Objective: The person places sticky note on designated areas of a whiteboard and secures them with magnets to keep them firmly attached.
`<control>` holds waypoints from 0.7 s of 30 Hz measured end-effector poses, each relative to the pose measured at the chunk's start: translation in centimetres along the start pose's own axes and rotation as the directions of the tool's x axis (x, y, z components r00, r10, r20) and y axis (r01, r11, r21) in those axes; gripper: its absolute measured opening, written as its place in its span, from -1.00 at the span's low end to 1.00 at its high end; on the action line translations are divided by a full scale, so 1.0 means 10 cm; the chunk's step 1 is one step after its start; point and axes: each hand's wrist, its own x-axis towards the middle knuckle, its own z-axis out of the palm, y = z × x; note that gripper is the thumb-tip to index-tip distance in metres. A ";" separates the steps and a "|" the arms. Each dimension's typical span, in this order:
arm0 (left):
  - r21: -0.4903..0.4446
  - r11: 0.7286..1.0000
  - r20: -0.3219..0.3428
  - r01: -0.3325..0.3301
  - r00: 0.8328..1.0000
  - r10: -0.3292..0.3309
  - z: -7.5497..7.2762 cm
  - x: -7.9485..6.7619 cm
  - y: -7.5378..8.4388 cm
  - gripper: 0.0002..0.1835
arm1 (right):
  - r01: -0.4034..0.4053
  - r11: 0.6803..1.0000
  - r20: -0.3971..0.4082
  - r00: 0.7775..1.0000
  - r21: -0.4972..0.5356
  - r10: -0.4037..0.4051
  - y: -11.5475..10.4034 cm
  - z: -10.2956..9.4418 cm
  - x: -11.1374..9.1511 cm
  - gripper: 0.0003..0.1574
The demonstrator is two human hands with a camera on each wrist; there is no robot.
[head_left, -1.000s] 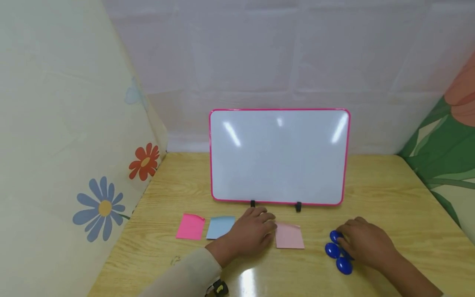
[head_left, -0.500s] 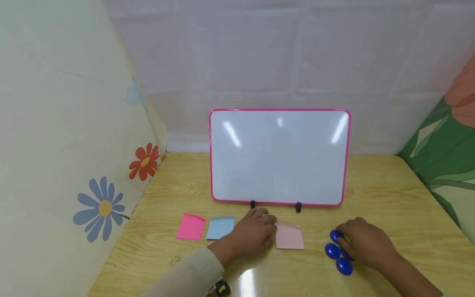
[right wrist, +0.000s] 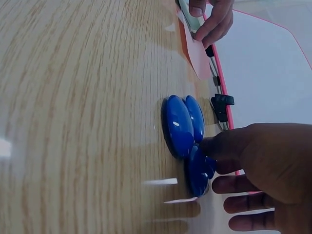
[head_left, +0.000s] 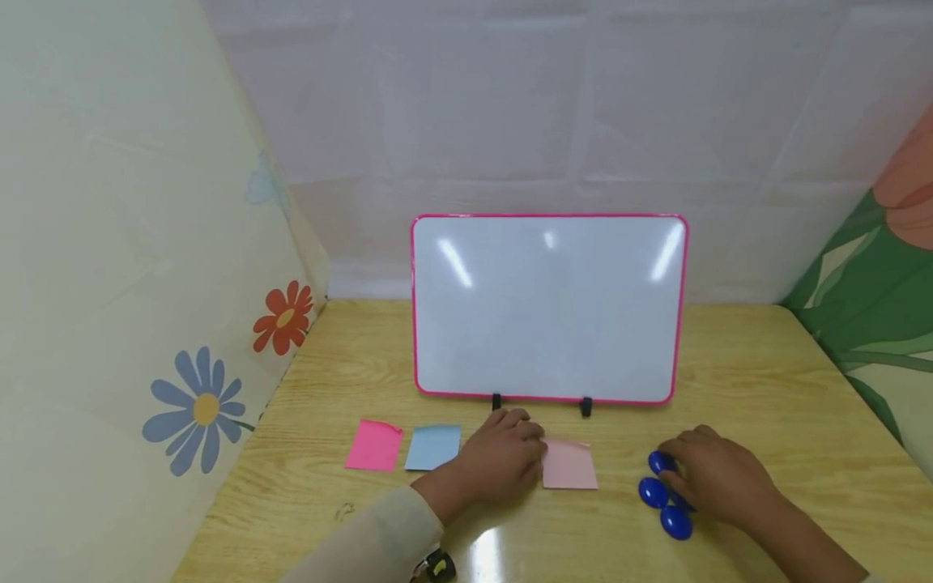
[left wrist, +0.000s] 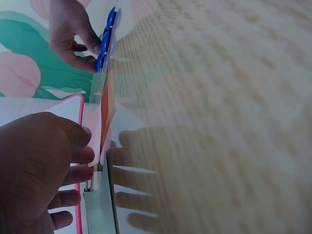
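My left hand [head_left: 503, 457] rests low over the table between a light blue sticky note [head_left: 433, 445] and a pale pink one [head_left: 570, 465], its fingertips right at the pink one's left edge. Loosely bent fingers hold nothing in the left wrist view. A pale green note [left wrist: 100, 209] shows beneath that hand there; from the head it is covered. At the right, my right hand [head_left: 722, 478] lies beside several glossy blue domed discs [head_left: 676, 522], like whiteboard magnets. Its thumb touches the cluster [right wrist: 180, 127] in the right wrist view, fingers loosely spread, partly hiding one disc.
A whiteboard [head_left: 547, 308] with a pink frame stands at the back on small black feet [head_left: 586, 406]. A bright pink sticky note [head_left: 375, 444] lies at the left of the wooden table [head_left: 350, 356]. Flower-printed walls border both sides.
My left hand has edged very slightly right, toward the pale pink note. The right hand, discs and notes stay in place.
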 end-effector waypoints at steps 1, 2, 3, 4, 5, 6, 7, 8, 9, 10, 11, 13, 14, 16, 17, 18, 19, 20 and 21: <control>-0.004 1.000 0.001 0.005 1.000 -0.005 0.00 0.00 0.00 -0.66 | -0.006 1.000 0.003 1.000 0.002 0.006 0.00 0.00 0.00 -0.65; -0.009 1.000 0.001 0.010 1.000 -0.010 0.01 0.00 0.00 -0.66 | -0.006 1.000 0.005 1.000 0.003 0.006 0.01 -0.01 0.00 -0.64; -0.013 1.000 -0.001 0.013 1.000 -0.013 0.01 0.00 0.00 -0.66 | -0.003 1.000 0.006 1.000 0.005 0.003 0.01 -0.01 0.00 -0.63; -0.016 1.000 -0.005 0.016 1.000 -0.016 0.02 0.01 0.00 -0.66 | -0.002 1.000 0.003 1.000 0.008 0.002 0.02 -0.01 0.00 -0.63; -0.015 1.000 -0.011 0.016 1.000 -0.016 0.02 0.01 0.00 -0.67 | -0.001 1.000 0.001 1.000 0.009 0.001 0.02 -0.01 0.00 -0.62; -0.012 1.000 -0.020 0.016 1.000 -0.016 0.03 0.01 0.00 -0.67 | 0.000 1.000 0.000 1.000 0.010 0.000 0.03 -0.01 0.00 -0.61; -0.009 1.000 -0.029 0.016 0.999 -0.016 0.03 0.01 0.00 -0.68 | 0.001 1.000 -0.002 1.000 0.009 -0.001 0.03 -0.01 0.00 -0.61; -0.002 1.000 -0.040 0.016 0.999 -0.016 0.04 0.02 0.00 -0.69 | 0.002 1.000 0.000 1.000 0.009 -0.002 0.04 -0.01 0.01 -0.60; 0.005 1.000 -0.051 0.017 0.999 -0.016 0.04 0.02 0.00 -0.70 | 0.002 1.000 0.004 1.000 0.011 -0.002 0.04 -0.02 0.01 -0.59; 0.012 1.000 -0.062 0.018 0.998 -0.017 0.03 0.03 0.00 -0.72 | -0.002 1.000 0.010 1.000 0.009 0.002 0.04 -0.02 0.01 -0.58; 0.020 1.000 -0.071 0.020 0.997 -0.018 0.03 0.03 0.00 -0.73 | -0.005 1.000 0.019 1.000 0.008 0.005 0.04 -0.02 0.02 -0.58; 0.027 0.999 -0.084 0.026 0.996 -0.024 0.02 0.05 0.00 -0.76 | -0.011 1.000 0.036 0.999 0.008 0.011 0.04 -0.02 0.03 -0.57; 0.026 0.999 -0.087 0.032 0.996 -0.030 0.02 0.06 0.01 -0.77 | -0.017 1.000 0.045 0.999 0.012 0.016 0.04 -0.03 0.03 -0.57; 0.017 0.999 -0.090 0.045 0.995 -0.043 0.01 0.08 0.01 -0.78 | -0.025 1.000 0.061 0.998 0.016 0.024 0.05 -0.03 0.04 -0.57; 0.014 0.998 -0.090 0.053 0.995 -0.052 0.02 0.09 0.01 -0.78 | -0.029 0.999 0.067 0.997 0.019 0.027 0.05 -0.03 0.05 -0.57; 0.009 0.998 -0.090 0.063 0.994 -0.062 0.02 0.10 0.01 -0.78 | -0.032 0.999 0.071 0.997 0.023 0.030 0.05 -0.03 0.05 -0.58; 0.002 0.997 -0.087 0.072 0.994 -0.072 0.02 0.11 0.00 -0.78 | -0.033 0.999 0.074 0.997 0.027 0.031 0.05 -0.03 0.05 -0.58; -0.001 0.997 -0.085 0.083 0.993 -0.083 0.02 0.13 0.00 -0.77 | -0.034 0.999 0.075 0.997 0.030 0.031 0.06 -0.03 0.05 -0.58; -0.001 0.996 -0.082 0.092 0.992 -0.091 0.03 0.14 0.00 -0.76 | -0.032 0.999 0.075 0.997 0.031 0.030 0.06 -0.03 0.06 -0.58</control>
